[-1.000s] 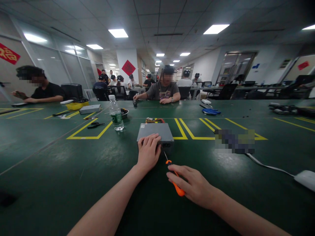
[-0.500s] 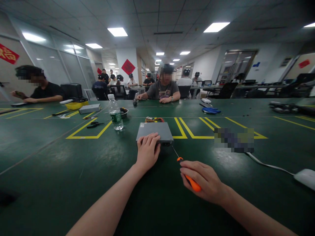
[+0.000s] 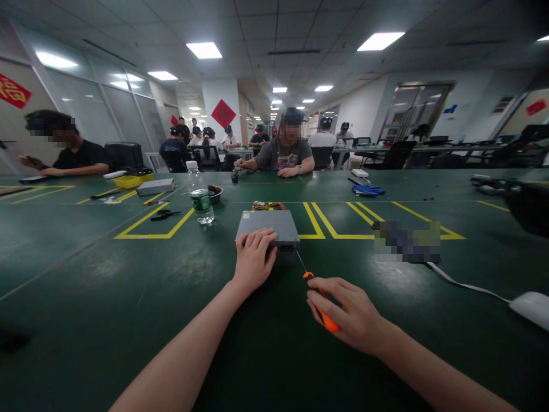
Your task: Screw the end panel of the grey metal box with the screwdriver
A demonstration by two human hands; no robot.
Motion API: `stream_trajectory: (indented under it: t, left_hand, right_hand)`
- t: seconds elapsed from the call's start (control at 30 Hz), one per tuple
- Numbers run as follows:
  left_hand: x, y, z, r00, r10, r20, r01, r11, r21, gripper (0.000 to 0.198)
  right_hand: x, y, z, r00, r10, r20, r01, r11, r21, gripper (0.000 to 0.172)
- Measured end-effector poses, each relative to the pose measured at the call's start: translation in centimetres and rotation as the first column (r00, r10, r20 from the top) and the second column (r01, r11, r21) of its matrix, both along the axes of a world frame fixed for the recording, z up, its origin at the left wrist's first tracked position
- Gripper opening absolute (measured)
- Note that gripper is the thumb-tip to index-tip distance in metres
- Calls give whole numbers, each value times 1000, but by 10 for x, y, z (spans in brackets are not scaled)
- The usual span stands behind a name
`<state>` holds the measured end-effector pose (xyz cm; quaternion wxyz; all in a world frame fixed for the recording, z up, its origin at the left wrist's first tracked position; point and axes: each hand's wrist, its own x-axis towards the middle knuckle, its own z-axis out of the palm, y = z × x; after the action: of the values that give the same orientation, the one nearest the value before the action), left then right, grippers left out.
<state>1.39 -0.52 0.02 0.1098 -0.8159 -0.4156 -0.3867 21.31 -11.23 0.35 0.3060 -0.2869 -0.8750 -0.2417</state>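
Observation:
A grey metal computer power supply lies flat on the green table, its bundle of coloured wires at the far side. Across its near left edge rests my left hand, fingers over the top and thumb down the front face, holding it. My right hand is closed around the orange and black handle of a screwdriver. The thin shaft points up and left, and its tip is at the right end of the power supply's front face. Whether the tip sits in a screw is too small to tell.
Left of the power supply stands a water bottle, with a bowl behind it and black pliers beside it. Blue gloves lie farther back. A blurred-out item and white cable are to the right. A person sits opposite.
My right hand and the screwdriver have shifted slightly left, the tip staying near the front right corner of the power supply. My left hand keeps its place on the power supply.

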Motion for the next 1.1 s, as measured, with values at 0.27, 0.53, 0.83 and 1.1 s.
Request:
stream_trajectory:
  t: [0.27, 0.53, 0.83, 1.1]
  left_hand:
    - [-3, 2, 1, 1000, -10, 2, 10, 1000, -3, 25]
    - [-1, 3, -3, 1000, -12, 12, 12, 1000, 12, 27]
    - [0, 2, -3, 1000, 9, 13, -9, 1000, 18, 27]
    - [0, 2, -3, 1000, 7, 14, -7, 1000, 17, 27]
  right_hand:
    - [-10, -6, 8, 999, -9, 47, 13, 996, -83, 28]
    - [-19, -8, 10, 994, 39, -98, -55, 985, -166, 34]
    - [-15, -9, 5, 998, 43, -44, -55, 945, -322, 46]
    - [-20, -5, 4, 991, 110, -81, -125, 966, -226, 43]
